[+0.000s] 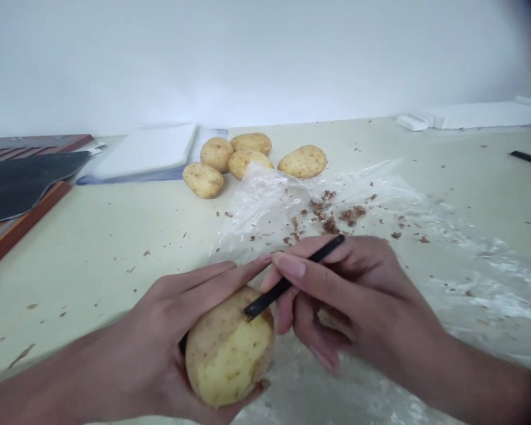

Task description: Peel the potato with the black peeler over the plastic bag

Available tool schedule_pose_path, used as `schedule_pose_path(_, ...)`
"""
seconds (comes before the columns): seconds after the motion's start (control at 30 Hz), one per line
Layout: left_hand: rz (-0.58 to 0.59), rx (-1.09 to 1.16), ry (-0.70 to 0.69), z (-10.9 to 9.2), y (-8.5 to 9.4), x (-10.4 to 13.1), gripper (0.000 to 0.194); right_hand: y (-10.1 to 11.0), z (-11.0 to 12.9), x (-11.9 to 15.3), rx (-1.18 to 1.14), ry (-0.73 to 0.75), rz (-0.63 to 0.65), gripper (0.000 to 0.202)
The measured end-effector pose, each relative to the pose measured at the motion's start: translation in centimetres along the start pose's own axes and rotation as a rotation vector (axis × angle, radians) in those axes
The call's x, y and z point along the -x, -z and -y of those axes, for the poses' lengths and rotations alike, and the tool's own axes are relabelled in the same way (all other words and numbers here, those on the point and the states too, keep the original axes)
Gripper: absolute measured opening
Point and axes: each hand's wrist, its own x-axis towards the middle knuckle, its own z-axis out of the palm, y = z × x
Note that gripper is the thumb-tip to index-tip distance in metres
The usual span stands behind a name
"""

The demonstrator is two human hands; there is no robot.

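Table [110,230] bkgd; potato [228,363] pt. hidden by L fingers [223,287].

Hands and forearms, human, one pair, bare throughout the visible length. Left hand [153,327]: fingers [207,298] long, slender, tapered; back smooth, knuckles softly rounded; thumb partly hidden. Left forearm [39,381]: smooth, slim, bare as far as the edge of view. Right hand [367,289]: fingers slim, tips rounded; thumb long, its nail [293,265] broad, smooth, rounded at the end. Right forearm [478,366]: bare, smooth, narrow at the wrist, its far end in dark shade at the edge of view.
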Motion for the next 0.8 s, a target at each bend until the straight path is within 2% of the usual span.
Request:
schedule_pose_path(0.13,0.036,-0.078,0.017,-0.04,0.17,-0.08,0.112,0.45,0.0,-0.35,0.05,0.079,-0.2,0.056)
schedule_pose_path(0.2,0.026,-0.057,0.005,-0.02,0.14,-0.05,0.113,0.22,0.02,-0.45,-0.022,0.09,-0.162,0.054)
schedule_pose_path(0.3,0.002,-0.006,-0.012,0.09,-0.03,-0.04,0.118,-0.13,-0.01,-0.42,-0.079,0.008,-0.033,0.057)
schedule_pose_path(0.37,0.0,-0.028,0.001,0.17,-0.14,-0.02,0.118,-0.05,0.05,-0.39,-0.03,-0.013,-0.073,0.058)
schedule_pose_path(0.47,0.023,-0.074,0.023,0.27,-0.27,0.07,0.118,0.09,0.2,-0.31,-0.019,0.042,-0.199,0.052)
schedule_pose_path(0.53,0.036,-0.041,0.031,0.36,-0.35,0.17,0.12,-0.11,0.19,-0.2,-0.074,0.033,-0.132,0.049)
schedule_pose_path(0.6,0.047,-0.003,0.036,0.43,-0.37,0.26,0.122,-0.36,0.09,-0.11,-0.099,-0.032,-0.012,0.054)
schedule_pose_path(0.67,0.044,-0.016,0.029,0.43,-0.31,0.34,0.121,-0.33,0.0,-0.11,-0.083,-0.058,0.015,0.056)
schedule_pose_path(0.8,0.04,-0.065,0.012,0.17,-0.1,0.3,0.126,0.08,0.05,-0.18,-0.03,0.054,-0.186,0.052)
